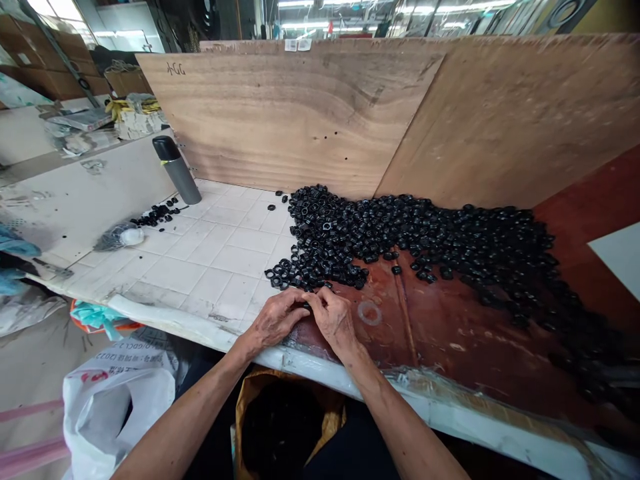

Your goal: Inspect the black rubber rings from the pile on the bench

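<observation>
The largest thing is the workbench (450,327), which has a reddish-brown surface on the right and a white tile-patterned one on the left. Along its back side stands a plywood panel (280,100). In front of this panel lies the long pile of small black rings (375,227), spreading over both surfaces and far to the right. Below the bench edge are a white printed sack (145,360), at the left, and a yellow-brown bag (245,413) with dark contents, between the person's forearms. The left hand (279,317) and the right hand (334,317) meet over the front edge, just before the near end of the pile. Their fingers are bent and the fingertips are together; whether they clamp a ring, I cannot tell, because the fingers hide it. Smaller is the grey flask (183,179) with black cap, standing near the panel. Near its base lies a small group of black pieces (157,215), and the smallest are a few loose rings (271,207) beside the pile
</observation>
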Action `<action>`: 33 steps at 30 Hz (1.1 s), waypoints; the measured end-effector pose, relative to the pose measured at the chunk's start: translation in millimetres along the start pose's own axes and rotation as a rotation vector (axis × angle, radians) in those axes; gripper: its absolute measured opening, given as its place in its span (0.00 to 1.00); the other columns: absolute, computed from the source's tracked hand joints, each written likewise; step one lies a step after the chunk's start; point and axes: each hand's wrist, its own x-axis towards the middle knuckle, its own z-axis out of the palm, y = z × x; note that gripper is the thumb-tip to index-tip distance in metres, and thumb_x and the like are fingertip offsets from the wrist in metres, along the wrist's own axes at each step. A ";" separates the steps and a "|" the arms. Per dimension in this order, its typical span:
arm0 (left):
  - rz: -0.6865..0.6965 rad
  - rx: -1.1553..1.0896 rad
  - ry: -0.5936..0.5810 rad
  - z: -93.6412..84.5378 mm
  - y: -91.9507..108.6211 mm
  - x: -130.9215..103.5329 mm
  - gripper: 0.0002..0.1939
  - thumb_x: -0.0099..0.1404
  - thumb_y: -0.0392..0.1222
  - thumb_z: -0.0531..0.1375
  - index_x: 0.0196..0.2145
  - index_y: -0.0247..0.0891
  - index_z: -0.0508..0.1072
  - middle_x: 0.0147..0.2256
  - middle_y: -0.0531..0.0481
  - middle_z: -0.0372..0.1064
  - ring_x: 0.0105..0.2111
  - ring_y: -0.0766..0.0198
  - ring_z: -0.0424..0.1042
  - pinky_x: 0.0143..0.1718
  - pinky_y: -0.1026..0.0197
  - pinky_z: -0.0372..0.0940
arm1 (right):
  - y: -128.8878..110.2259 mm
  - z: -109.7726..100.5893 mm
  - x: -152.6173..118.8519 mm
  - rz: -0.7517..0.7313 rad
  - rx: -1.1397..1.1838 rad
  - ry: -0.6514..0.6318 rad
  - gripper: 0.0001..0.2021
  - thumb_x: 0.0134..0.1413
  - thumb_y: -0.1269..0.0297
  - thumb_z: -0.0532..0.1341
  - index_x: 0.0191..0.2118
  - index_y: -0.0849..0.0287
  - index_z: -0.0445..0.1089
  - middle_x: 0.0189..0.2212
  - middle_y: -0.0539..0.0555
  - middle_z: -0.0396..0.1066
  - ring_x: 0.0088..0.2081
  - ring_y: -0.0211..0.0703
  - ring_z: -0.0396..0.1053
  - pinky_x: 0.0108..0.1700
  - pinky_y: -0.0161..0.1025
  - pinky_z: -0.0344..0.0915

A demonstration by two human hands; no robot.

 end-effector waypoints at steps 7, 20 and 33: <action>-0.147 -0.048 0.133 1.7 -6.0 -1.4 0.11 0.70 0.40 0.62 0.49 0.39 0.76 0.45 0.46 0.76 0.45 0.60 0.77 0.49 0.57 0.71 | -5.2 -8.6 -3.7 -0.045 0.157 -0.106 0.11 0.65 0.59 0.58 0.43 0.59 0.75 0.28 0.53 0.75 0.27 0.42 0.71 0.33 0.35 0.68; -0.178 -0.010 0.140 -0.1 -5.7 -1.3 0.11 0.69 0.38 0.62 0.49 0.39 0.76 0.45 0.46 0.77 0.45 0.59 0.77 0.49 0.57 0.71 | -12.5 -16.5 -2.5 0.028 0.138 -0.074 0.17 0.65 0.56 0.58 0.27 0.58 0.72 0.21 0.49 0.70 0.23 0.38 0.66 0.28 0.34 0.61; -0.185 -0.064 0.092 0.0 -4.1 -2.1 0.12 0.69 0.43 0.62 0.49 0.40 0.76 0.46 0.46 0.77 0.46 0.58 0.77 0.52 0.55 0.70 | -6.8 -7.4 -6.0 0.097 0.236 -0.132 0.09 0.63 0.59 0.59 0.35 0.57 0.71 0.17 0.46 0.67 0.19 0.39 0.68 0.25 0.34 0.65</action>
